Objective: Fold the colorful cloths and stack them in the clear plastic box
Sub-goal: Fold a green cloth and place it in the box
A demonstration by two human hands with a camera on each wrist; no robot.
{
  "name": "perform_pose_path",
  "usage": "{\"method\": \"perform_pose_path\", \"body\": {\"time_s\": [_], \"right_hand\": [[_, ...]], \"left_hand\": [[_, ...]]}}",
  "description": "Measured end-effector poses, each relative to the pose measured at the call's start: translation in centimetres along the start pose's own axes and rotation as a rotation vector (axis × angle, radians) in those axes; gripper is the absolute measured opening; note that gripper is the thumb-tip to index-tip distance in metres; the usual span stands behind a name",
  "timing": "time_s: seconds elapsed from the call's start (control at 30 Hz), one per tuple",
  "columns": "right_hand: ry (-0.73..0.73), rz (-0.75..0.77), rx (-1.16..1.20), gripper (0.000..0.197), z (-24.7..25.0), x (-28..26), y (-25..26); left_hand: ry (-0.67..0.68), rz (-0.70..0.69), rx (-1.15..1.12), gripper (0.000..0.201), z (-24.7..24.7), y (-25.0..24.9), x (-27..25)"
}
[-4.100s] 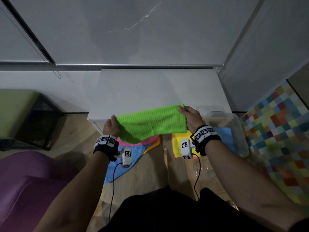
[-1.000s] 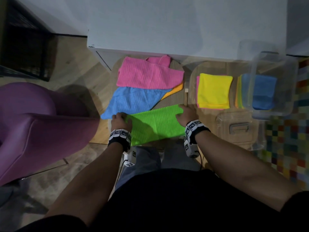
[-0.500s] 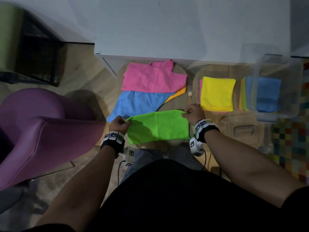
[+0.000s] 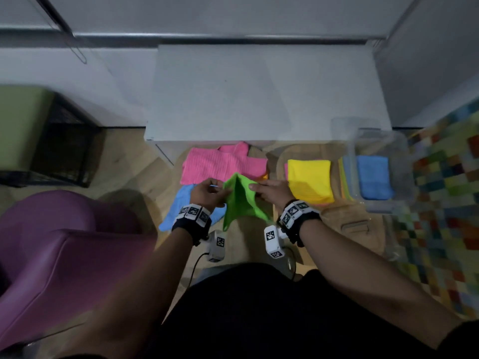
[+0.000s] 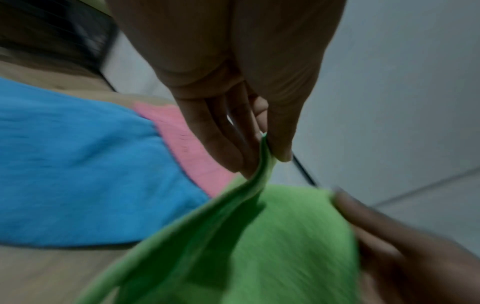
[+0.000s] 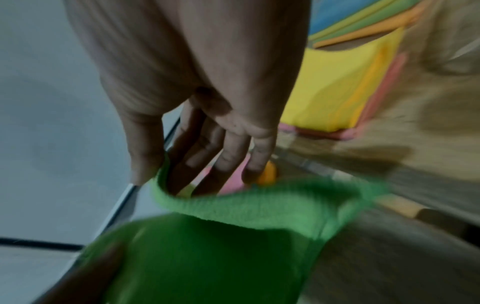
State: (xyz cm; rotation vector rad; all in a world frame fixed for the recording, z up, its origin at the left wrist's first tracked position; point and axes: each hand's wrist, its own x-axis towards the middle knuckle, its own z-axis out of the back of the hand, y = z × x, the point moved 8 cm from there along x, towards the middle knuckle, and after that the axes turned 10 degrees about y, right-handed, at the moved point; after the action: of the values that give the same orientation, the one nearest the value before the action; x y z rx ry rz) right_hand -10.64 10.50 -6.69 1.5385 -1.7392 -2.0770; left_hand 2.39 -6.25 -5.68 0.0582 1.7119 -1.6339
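I hold a bright green cloth (image 4: 239,200) in the air, sagging into a V between my hands. My left hand (image 4: 207,193) pinches its left top corner between thumb and fingers (image 5: 241,152). My right hand (image 4: 269,191) pinches the right top corner, thumb on the near side of the green cloth (image 6: 233,207). Below lie a pink cloth (image 4: 220,164) and a blue cloth (image 4: 181,203) on the floor. The clear plastic box (image 4: 404,161) stands at the right with a folded blue cloth (image 4: 373,180) inside.
A folded yellow cloth (image 4: 309,181) on a pink one lies left of the box. A clear lid (image 4: 355,224) rests nearer me. A white low table (image 4: 259,94) stands behind the cloths, a purple seat (image 4: 51,255) at the left, a checkered mat (image 4: 445,203) at the right.
My hands have come together, so the green cloth that was stretched flat half a second ago now sags folded between them. My head has tilted up.
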Motion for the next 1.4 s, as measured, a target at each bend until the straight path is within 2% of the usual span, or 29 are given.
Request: {"method": "perform_pose_path", "body": {"time_s": [0.07, 0.13, 0.37, 0.63, 0.77, 0.87, 0.93, 1.03, 1.1, 1.2, 1.33, 1.4], "right_hand": [[0.019, 0.05, -0.042, 0.036, -1.1, -0.1, 1.4], [0.016, 0.088, -0.032, 0.035, -1.5, -0.1, 2.3], [0.077, 0.076, 0.081, 0.028, -0.7, -0.6, 3.4], [0.064, 0.084, 0.111, 0.029, 0.7, -1.1, 3.4], [0.101, 0.08, 0.127, 0.037, 1.1, -1.8, 3.7], [0.109, 0.093, 0.098, 0.049, 1.3, -2.0, 4.0], [0.067, 0.101, 0.09, 0.056, 1.8, -2.3, 4.3], [0.074, 0.102, 0.072, 0.035, 2.5, -2.3, 4.6], [0.102, 0.12, -0.025, 0.031, 2.6, -2.4, 5.1], [0.133, 0.162, -0.175, 0.026, 2.4, -3.2, 6.6], [0.152, 0.24, -0.391, 0.025, 2.5, -3.7, 7.9], [0.142, 0.255, -0.463, 0.021, 3.0, -3.7, 8.0]], "left_hand": [[0.025, -0.059, 0.018, 0.018, -1.7, -2.0, 0.2], [0.029, -0.09, -0.003, 0.016, -2.6, -3.2, 0.3], [0.09, -0.182, 0.041, 0.018, -3.9, -4.6, 0.1], [0.184, -0.296, 0.274, 0.024, -5.5, -4.6, 0.8], [0.224, -0.399, 0.347, 0.032, -6.5, -5.4, 0.3], [0.274, -0.416, 0.362, 0.033, -6.9, -6.0, 0.2], [0.224, -0.429, 0.319, 0.024, -6.2, -6.8, 0.4], [-0.042, -0.457, 0.298, 0.018, -3.0, -8.3, 0.4], [-0.063, -0.525, 0.473, 0.027, -2.4, -9.2, 0.4], [0.033, -0.602, 0.863, 0.039, -4.1, -9.6, 0.3], [0.031, -0.544, 0.988, 0.042, -4.9, -9.3, 0.7], [0.034, -0.559, 1.016, 0.045, -5.4, -9.4, 0.6]]}}
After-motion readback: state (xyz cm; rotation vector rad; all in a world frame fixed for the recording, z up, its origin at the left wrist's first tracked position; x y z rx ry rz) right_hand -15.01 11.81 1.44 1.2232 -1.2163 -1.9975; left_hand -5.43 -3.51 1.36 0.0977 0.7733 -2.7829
